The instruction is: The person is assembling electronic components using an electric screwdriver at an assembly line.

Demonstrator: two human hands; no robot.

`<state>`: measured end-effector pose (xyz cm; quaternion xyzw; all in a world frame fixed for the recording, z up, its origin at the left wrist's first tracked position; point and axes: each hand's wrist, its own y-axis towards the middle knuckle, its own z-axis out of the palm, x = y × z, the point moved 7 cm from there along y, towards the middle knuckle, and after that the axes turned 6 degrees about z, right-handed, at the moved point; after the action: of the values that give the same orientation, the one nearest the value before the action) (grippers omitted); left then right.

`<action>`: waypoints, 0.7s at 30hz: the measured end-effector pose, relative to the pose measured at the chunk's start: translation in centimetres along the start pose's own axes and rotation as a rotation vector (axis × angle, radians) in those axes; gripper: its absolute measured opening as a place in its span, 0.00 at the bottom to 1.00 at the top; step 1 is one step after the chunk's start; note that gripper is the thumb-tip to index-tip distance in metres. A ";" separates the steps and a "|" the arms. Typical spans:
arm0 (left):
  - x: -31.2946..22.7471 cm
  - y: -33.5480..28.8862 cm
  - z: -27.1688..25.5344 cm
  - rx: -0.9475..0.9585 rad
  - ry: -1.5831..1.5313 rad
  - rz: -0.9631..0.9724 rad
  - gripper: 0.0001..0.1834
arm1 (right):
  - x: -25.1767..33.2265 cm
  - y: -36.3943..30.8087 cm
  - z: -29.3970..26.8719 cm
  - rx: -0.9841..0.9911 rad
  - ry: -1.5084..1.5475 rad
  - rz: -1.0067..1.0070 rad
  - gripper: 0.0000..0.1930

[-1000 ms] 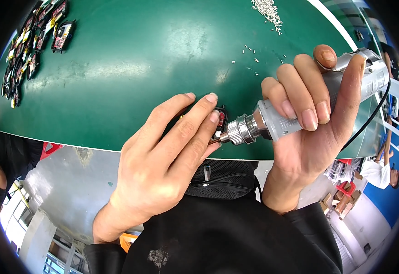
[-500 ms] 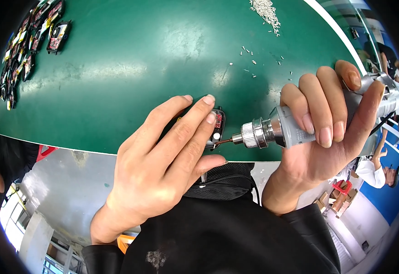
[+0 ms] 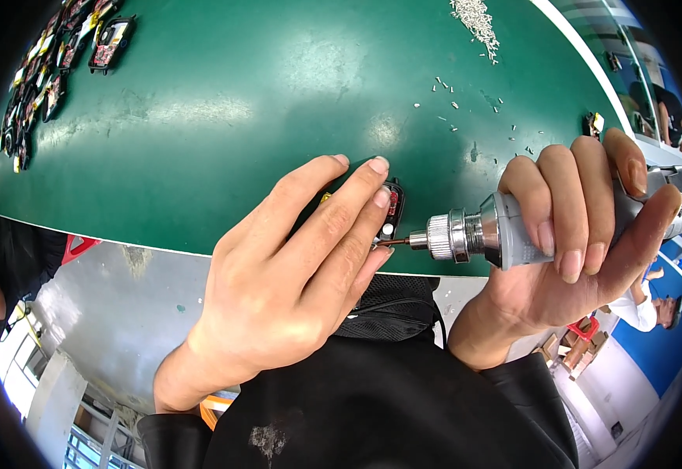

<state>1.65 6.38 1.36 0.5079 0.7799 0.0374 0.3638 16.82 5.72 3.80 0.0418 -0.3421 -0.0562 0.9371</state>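
Note:
Near the front edge of the green table lies a small black device housing [image 3: 396,202] with red and white parts inside. My left hand [image 3: 286,273] covers most of it, its fingers pressing it from above and its thumb at the near side. An electric screwdriver [image 3: 517,230], grey with a silver collar, lies almost level in my right hand [image 3: 564,293], fingers wrapped round its body. Its thin bit [image 3: 394,242] reaches the housing's near end, beside my left thumb tip. Whether a screw sits under the bit is hidden.
A heap of small silver screws [image 3: 475,30] lies at the far right, with loose screws [image 3: 454,105] scattered nearer. Many similar black devices [image 3: 110,43] crowd the far left. Another small device [image 3: 593,123] sits by the right edge. People [image 3: 642,309] are visible beyond the table.
The whole view has shifted slightly. My left thumb has moved in closer to the bit at the housing's near end. Both hands keep their hold.

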 end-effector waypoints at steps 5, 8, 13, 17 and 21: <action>-0.1 0.2 0.1 0.007 0.000 -0.003 0.19 | 0.3 -0.1 -0.3 -0.012 -0.008 -0.003 0.14; -0.1 0.2 0.0 0.006 -0.002 -0.006 0.19 | 0.2 0.0 -0.4 -0.010 -0.034 0.016 0.14; -0.1 0.2 0.0 0.006 -0.011 -0.012 0.19 | 0.1 0.1 -0.3 -0.005 -0.007 0.020 0.14; 0.0 0.2 0.1 0.005 -0.009 -0.011 0.20 | 0.1 0.1 -0.5 -0.008 -0.011 0.025 0.14; -0.1 0.2 0.1 0.000 0.001 -0.003 0.21 | 0.2 0.1 -0.5 -0.006 -0.002 0.020 0.14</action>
<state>1.83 6.38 1.41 0.5069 0.7808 0.0372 0.3634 17.24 5.79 3.56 0.0357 -0.3432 -0.0479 0.9374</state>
